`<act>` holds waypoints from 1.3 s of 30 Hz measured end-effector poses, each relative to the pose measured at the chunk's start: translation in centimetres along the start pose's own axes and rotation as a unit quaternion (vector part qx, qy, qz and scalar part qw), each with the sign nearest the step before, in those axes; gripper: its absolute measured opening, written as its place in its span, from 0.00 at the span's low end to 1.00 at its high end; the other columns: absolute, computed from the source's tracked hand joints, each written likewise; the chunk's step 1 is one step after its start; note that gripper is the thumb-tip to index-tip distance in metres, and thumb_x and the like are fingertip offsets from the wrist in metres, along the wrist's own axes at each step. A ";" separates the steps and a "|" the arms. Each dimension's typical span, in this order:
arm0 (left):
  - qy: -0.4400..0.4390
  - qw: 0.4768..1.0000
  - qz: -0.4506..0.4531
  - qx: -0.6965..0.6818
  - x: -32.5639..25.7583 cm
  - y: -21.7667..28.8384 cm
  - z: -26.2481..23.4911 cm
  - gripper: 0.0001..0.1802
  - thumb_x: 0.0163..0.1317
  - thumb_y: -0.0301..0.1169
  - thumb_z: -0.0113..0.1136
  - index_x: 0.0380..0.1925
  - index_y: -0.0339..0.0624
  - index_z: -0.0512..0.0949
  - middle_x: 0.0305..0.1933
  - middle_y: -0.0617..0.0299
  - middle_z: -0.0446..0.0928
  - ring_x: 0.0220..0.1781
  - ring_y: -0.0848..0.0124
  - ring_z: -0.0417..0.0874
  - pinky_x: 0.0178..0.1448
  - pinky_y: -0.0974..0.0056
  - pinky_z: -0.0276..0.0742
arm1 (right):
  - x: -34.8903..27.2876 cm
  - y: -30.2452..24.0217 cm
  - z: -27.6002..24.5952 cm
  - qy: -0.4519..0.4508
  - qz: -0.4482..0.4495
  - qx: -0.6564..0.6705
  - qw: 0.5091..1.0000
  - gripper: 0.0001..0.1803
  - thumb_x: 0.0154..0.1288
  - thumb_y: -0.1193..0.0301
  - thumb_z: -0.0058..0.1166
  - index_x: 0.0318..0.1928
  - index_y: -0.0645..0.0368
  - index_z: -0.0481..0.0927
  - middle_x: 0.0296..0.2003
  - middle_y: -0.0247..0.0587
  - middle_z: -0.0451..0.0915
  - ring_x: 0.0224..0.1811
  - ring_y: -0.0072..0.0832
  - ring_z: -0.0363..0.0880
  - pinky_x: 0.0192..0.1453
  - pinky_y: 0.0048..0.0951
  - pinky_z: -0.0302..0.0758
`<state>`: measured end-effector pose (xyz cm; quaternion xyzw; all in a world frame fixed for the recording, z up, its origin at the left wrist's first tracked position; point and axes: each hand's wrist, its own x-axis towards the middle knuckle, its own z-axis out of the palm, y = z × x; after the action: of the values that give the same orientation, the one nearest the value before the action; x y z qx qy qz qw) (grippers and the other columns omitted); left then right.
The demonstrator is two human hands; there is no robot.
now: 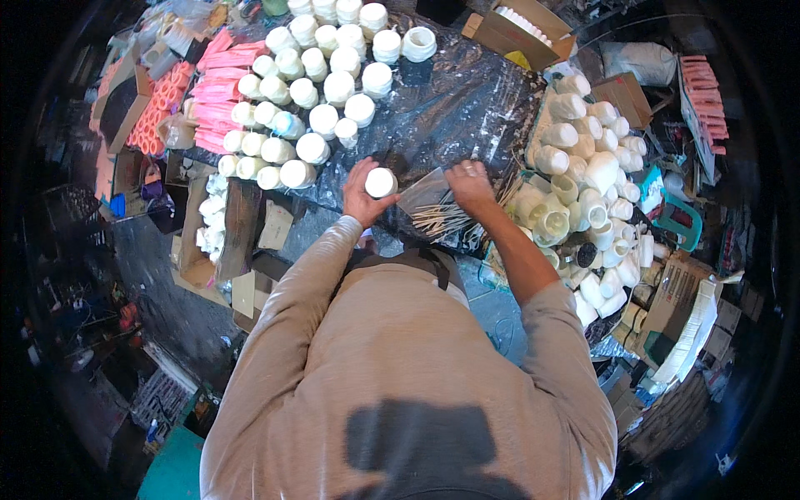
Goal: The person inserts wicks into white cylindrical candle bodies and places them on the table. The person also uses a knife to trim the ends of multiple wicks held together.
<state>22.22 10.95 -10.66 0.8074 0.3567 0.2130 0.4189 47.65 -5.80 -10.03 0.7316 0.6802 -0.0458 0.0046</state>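
Note:
My left hand (362, 200) is wrapped round a white, round, jar-like piece (381, 182) near the front edge of the black-covered table. Its thumb lies along the near side of the piece, and its fingers go round the left. To the right, my right hand (472, 185) is closed, knuckles up, at the upper right end of a flat clear plastic sheet or bag (426, 192). What its fingers grip is hidden. Just below that hand, a bundle of thin wooden sticks (446, 222) lies loosely fanned on the table.
Rows of similar white pieces (340, 87) stand on the black table cover (467, 100), beside stacked pink pieces (221, 92). At right is a heap of off-white hollow pieces (593, 207). Cardboard boxes stand at the back (543, 23) and lower left (242, 212).

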 end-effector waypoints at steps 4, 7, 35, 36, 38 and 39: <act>0.014 0.983 -0.112 -0.147 0.2 1.4 0.5 0.36 0.44 0.35 0.83 0.55 0.40 0.79 0.54 0.50 0.84 0.55 0.53 0.85 0.62 0.53 0.80 | -2.4 0.8 -4.8 -0.045 0.132 0.015 0.990 0.10 0.68 0.71 0.52 0.46 0.59 0.81 0.43 0.44 0.84 0.51 0.41 0.81 0.54 0.47 0.76; 0.012 0.993 0.018 -0.113 1.1 5.2 -2.3 0.26 0.44 0.30 0.81 0.47 0.40 0.84 0.45 0.54 0.85 0.50 0.57 0.87 0.58 0.56 0.82 | -3.2 -1.5 -9.0 0.012 0.362 0.427 0.828 0.06 0.74 0.72 0.56 0.46 0.60 0.80 0.42 0.42 0.85 0.44 0.33 0.84 0.47 0.38 0.80; 0.002 0.982 0.178 -0.066 0.0 22.3 -16.3 0.16 0.44 0.22 0.75 0.38 0.39 0.88 0.35 0.57 0.85 0.38 0.59 0.85 0.44 0.59 0.79 | -0.2 -17.7 -26.4 0.350 0.102 0.626 0.689 0.05 0.71 0.82 0.62 0.45 0.67 0.83 0.43 0.45 0.86 0.43 0.23 0.84 0.49 0.25 0.82; 0.004 0.982 0.178 -0.063 0.0 22.3 -16.3 0.17 0.44 0.22 0.75 0.38 0.39 0.88 0.35 0.56 0.85 0.38 0.59 0.85 0.44 0.59 0.79 | -0.2 -17.7 -26.4 0.350 0.101 0.628 0.688 0.05 0.71 0.82 0.62 0.45 0.67 0.82 0.44 0.45 0.86 0.44 0.23 0.83 0.50 0.24 0.82; 0.008 0.982 0.177 -0.063 -0.1 22.3 -16.3 0.17 0.44 0.22 0.75 0.38 0.38 0.88 0.35 0.56 0.85 0.38 0.59 0.85 0.44 0.59 0.80 | -0.2 -17.8 -26.4 0.349 0.103 0.612 0.703 0.05 0.71 0.82 0.62 0.45 0.67 0.82 0.44 0.45 0.86 0.45 0.23 0.83 0.50 0.24 0.82; 0.010 0.983 0.175 -0.060 -0.1 22.3 -16.3 0.17 0.44 0.22 0.75 0.38 0.38 0.88 0.36 0.55 0.85 0.38 0.58 0.85 0.44 0.58 0.80 | -0.2 -17.7 -26.4 0.346 0.105 0.595 0.718 0.04 0.70 0.82 0.63 0.44 0.67 0.83 0.44 0.45 0.86 0.45 0.23 0.83 0.50 0.24 0.81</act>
<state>20.53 10.61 16.87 0.8284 0.2008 0.3121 0.4194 31.57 -2.82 17.26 0.6153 0.3856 -0.1834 -0.6626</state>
